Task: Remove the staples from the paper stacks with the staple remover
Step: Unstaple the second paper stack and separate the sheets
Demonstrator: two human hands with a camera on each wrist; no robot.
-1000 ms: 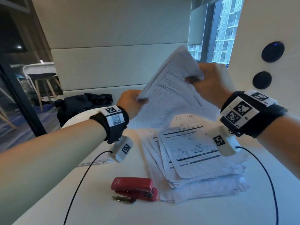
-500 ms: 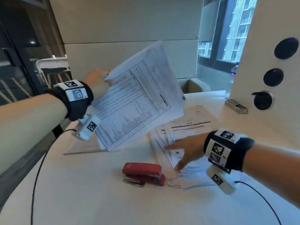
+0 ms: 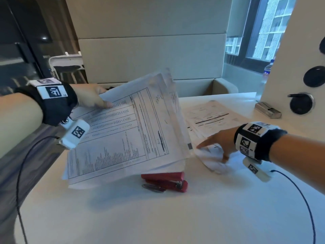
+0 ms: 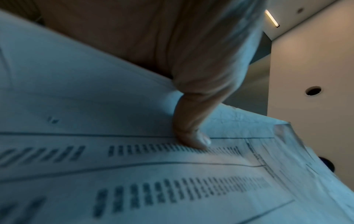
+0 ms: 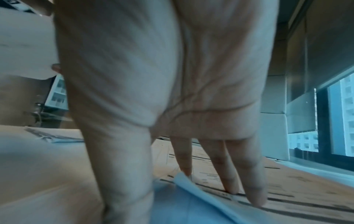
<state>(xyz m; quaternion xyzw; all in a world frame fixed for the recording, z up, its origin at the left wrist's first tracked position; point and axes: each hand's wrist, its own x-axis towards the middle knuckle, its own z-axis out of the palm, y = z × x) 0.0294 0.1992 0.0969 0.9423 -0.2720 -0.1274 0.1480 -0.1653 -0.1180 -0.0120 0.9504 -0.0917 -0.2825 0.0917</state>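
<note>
So the left hand [image 3: 89, 97], in the upper left of the head view, has a stapled paper stack [image 3: 126, 134] pinched at its top edge, thumb [image 4: 191, 136] pressed down on the printed side and the rest of the fingers tucked behind the sheets. The stack hangs tilted across the middle of the frame, its low edge over the red stapler [image 3: 167, 180] sitting on the white counter [image 3: 158, 217].

Over at center right, the right hand [image 3: 218, 143] is flat with its fingers [image 5: 252, 181] straight and spread apart, tips pressing on the loose pile of papers [image 3: 211, 117] lying on the counter, not gripping anything. One sheet corner curls up right by the index finger in the right wrist view.

A small metal tool [image 3: 268, 111] sits at the right edge near the wall, well apart from both hands; too blurry to say if that's the staple remover.
</note>
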